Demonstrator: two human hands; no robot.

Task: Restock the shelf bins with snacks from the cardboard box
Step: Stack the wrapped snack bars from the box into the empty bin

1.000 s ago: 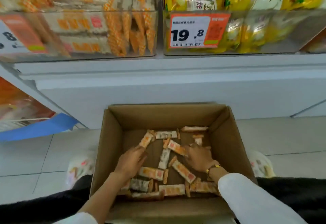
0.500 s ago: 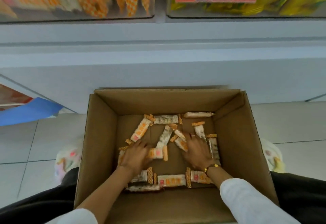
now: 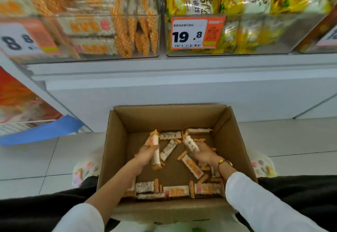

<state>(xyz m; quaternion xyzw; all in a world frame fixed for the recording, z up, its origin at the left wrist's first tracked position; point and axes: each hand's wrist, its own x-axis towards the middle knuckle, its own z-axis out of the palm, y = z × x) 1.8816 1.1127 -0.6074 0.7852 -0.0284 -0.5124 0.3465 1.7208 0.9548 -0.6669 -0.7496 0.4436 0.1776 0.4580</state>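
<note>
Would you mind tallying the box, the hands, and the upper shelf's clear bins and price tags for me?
Cardboard box: 1
Hands holding snack bars: 2 (left hand, right hand)
Clear bins: 3, rightmost cut off
Price tags: 3
Total: 9

You have one cardboard box (image 3: 116,151) under your two hands, left hand (image 3: 145,156) and right hand (image 3: 205,154). Each hand grips a few snack bars (image 3: 192,166); roughly ten more lie loose around them. Beyond your hands stand two clear shelf bins (image 3: 109,36), with two price tags (image 3: 197,31).
</note>
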